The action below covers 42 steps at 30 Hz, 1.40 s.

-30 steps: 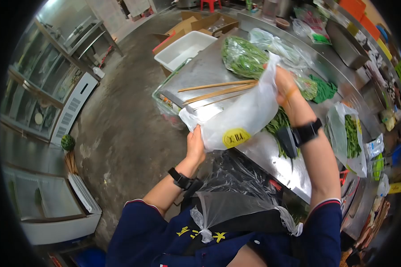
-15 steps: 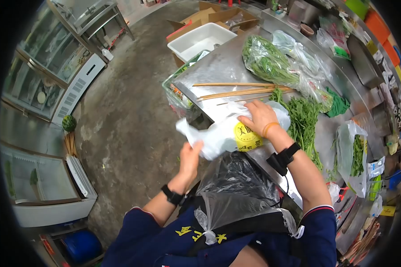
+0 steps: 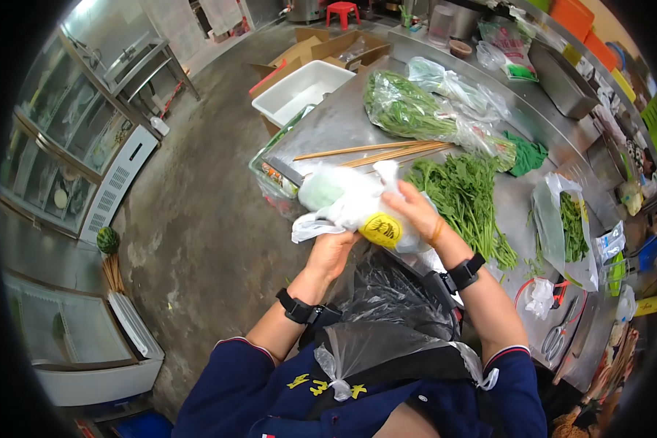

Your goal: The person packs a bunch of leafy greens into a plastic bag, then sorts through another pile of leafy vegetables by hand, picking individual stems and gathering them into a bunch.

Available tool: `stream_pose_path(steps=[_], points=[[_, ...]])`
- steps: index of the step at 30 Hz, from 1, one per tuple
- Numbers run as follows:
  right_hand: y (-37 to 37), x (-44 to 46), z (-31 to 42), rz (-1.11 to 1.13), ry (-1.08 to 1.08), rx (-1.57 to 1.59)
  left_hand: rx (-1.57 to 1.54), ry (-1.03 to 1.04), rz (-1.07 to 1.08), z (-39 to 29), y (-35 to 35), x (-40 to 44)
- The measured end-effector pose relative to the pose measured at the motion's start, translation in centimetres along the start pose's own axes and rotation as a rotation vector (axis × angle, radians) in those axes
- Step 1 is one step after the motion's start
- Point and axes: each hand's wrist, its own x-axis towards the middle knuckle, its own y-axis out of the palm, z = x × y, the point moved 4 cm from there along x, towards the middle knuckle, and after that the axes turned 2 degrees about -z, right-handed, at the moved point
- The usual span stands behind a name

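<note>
A white plastic bag [image 3: 343,196] with a yellow printed label is bunched up between my hands, above the near edge of the steel table. My left hand [image 3: 331,252] is closed round its lower left part. At the bag's right side, my right hand [image 3: 416,213] grips the gathered plastic. Thin wooden sticks [image 3: 372,155] lie on the table just beyond the bag. Loose leafy greens [image 3: 469,204] are spread to the right of my right hand. Behind them rests a bundle of greens in clear plastic [image 3: 405,106].
The steel table [image 3: 328,131] has a white tub [image 3: 303,91] beyond its far left corner. On the right are an open bag of greens [image 3: 555,219], scissors [image 3: 558,332] and a green cloth [image 3: 525,153]. A red stool [image 3: 342,13] stands at the back.
The bag was stretched out between my hands, then got folded down, and is now a compact bundle. My hands have come closer together. The view has shifted.
</note>
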Motion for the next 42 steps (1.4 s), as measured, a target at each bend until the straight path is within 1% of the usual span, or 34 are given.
stream_pose_path(steps=[1,2,3,5,7,9,11,12,13,14,15,16,17,18,19,21,22,23,25,27,28,29,30,31,32,33,34,35,36,37,39,40,41,42], points=[[-0.6,-0.2,-0.2,-0.098,-0.045,0.355,0.002,0.000,0.006,-1.1,0.9,0.2],[-1.3,-0.7,1.3,-0.163,-0.075,0.506,-0.063,0.013,0.173,-2.5,2.7,0.5],[-1.9,-1.2,2.4,-0.162,-0.075,0.504,-0.129,0.027,0.338,-3.8,4.4,0.4],[-3.0,-2.0,4.3,-0.255,-0.121,0.647,-0.141,0.051,0.328,-5.7,6.5,0.4],[-4.2,-2.7,6.4,-0.319,-0.198,0.714,-0.288,0.071,0.320,-7.2,7.9,1.0],[-5.7,-3.4,8.2,-0.328,-0.339,0.774,-0.209,0.116,0.314,-7.8,8.1,1.5],[-6.5,-3.9,6.9,-0.306,-0.335,0.770,-0.040,0.072,0.346,-7.7,7.3,1.9],[-6.7,-4.0,5.1,-0.316,-0.282,0.681,0.042,0.080,0.286,-7.2,7.1,2.1],[-6.8,-4.2,3.5,-0.326,-0.229,0.592,0.049,0.071,0.291,-6.2,5.7,2.6],[-7.1,-4.9,2.3,-0.406,-0.155,0.516,0.256,0.057,0.319,-4.3,3.2,3.3],[-7.3,-5.3,1.2,-0.412,-0.152,0.522,0.465,0.041,0.348,-2.6,1.0,3.9],[-7.9,-6.0,0.0,-0.567,-0.170,0.244,0.597,0.015,0.285,-1.3,-0.7,3.9],[-8.2,-6.7,-0.4,-0.704,-0.181,-0.040,0.842,0.289,0.186,-1.6,-0.3,3.0],[-8.4,-6.8,-1.1,-0.740,-0.197,0.085,0.947,0.402,0.022,-1.9,-0.4,2.4],[-8.4,-6.8,-1.4,-0.740,-0.192,0.091,1.046,0.519,-0.144,-2.5,-0.3,1.9],[-8.7,-7.0,-0.7,-0.702,-0.015,0.002,1.028,0.484,-0.167,-3.3,0.4,1.6],[-8.2,-6.7,0.1,-0.643,-0.135,0.068,1.004,0.455,-0.194,-3.5,0.5,1.6],[-7.9,-6.6,0.4,-0.642,-0.136,0.074,1.010,0.455,-0.196,-3.6,0.8,1.7],[-5.8,-6.1,0.9,-0.274,-0.145,0.203,1.082,0.344,-0.040,-2.5,1.7,2.1],[-3.3,-6.0,2.4,-0.071,-0.117,0.371,1.171,0.117,0.051,-2.0,3.7,2.1],[-2.3,-6.0,3.1,-0.014,-0.143,0.465,1.017,0.003,0.074,-0.9,3.1,2.5],[-1.9,-5.7,2.7,0.017,-0.160,0.407,0.860,-0.105,0.096,-0.6,3.3,2.7],[-1.9,-5.6,2.1,-0.026,-0.065,0.578,0.863,-0.097,0.083,-0.9,3.5,2.5],[-1.7,-5.7,1.7,-0.066,0.034,0.747,0.619,-0.241,0.046,-0.8,3.5,2.1],[-2.0,-5.8,0.9,-0.021,-0.006,0.733,0.369,-0.374,0.011,-0.8,3.8,1.6],[-2.0,-5.6,0.4,0.014,0.063,0.676,0.329,-0.391,0.056,-0.2,3.4,1.5],[-1.8,-5.3,-1.0,-0.003,-0.068,0.414,0.292,-0.395,0.091,0.3,3.0,1.3],[-1.1,-4.8,-2.2,-0.011,-0.221,0.160,0.305,-0.333,0.173,-0.6,4.4,0.4],[-0.2,-4.8,-2.3,0.007,-0.210,0.205,0.299,-0.277,0.282,1.2,3.4,0.9],[0.8,-4.6,-1.8,0.034,-0.204,0.251,0.199,-0.323,0.355,-0.2,5.5,0.0],[0.8,-4.9,0.9,0.139,0.014,0.461,0.177,-0.242,0.284,0.9,5.2,0.7],[0.8,-4.4,-1.7,0.137,0.036,0.454,0.176,-0.318,0.325,-0.3,5.8,0.5],[0.7,-3.8,-4.0,0.119,0.068,0.445,0.144,-0.330,0.293,1.2,4.7,1.4],[0.4,-4.1,-3.1,0.125,0.104,0.437,0.074,-0.393,0.203,2.4,3.8,1.9]])
